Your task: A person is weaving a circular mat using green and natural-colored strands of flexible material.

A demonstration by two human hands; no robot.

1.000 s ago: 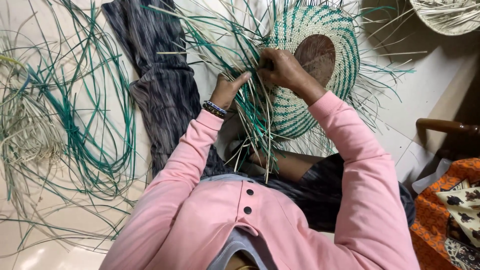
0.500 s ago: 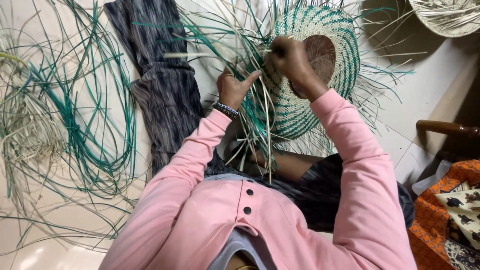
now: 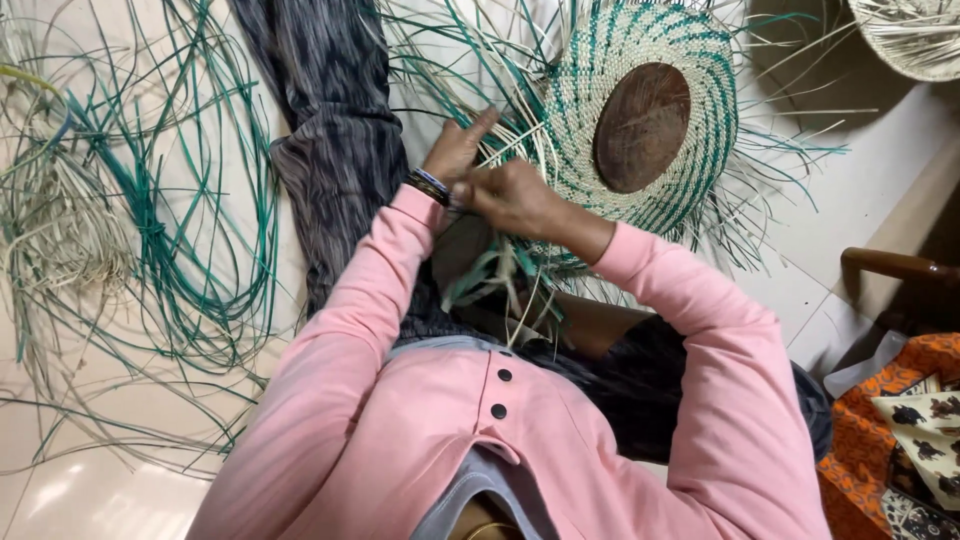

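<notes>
Weaving in progress: green-and-cream woven disc (image 3: 640, 130) with brown centre lies on pale floor (image 3: 120, 460) near top edge. Right hand (image 3: 515, 195) pinches loose strands (image 3: 500, 130) at disc rim; left hand (image 3: 455, 150) alongside, fingers closed on same strands. Coiled green strips (image 3: 150, 230) left.

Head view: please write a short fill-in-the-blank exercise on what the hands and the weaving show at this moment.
1. The round woven piece has cream and ____ strands.
2. At its middle sits a ____ disc.
3. The left hand and right hand work at the piece's ____ edge as seen in the picture.
4. Both sleeves are ____.

Missing words: green; brown; left; pink
</notes>
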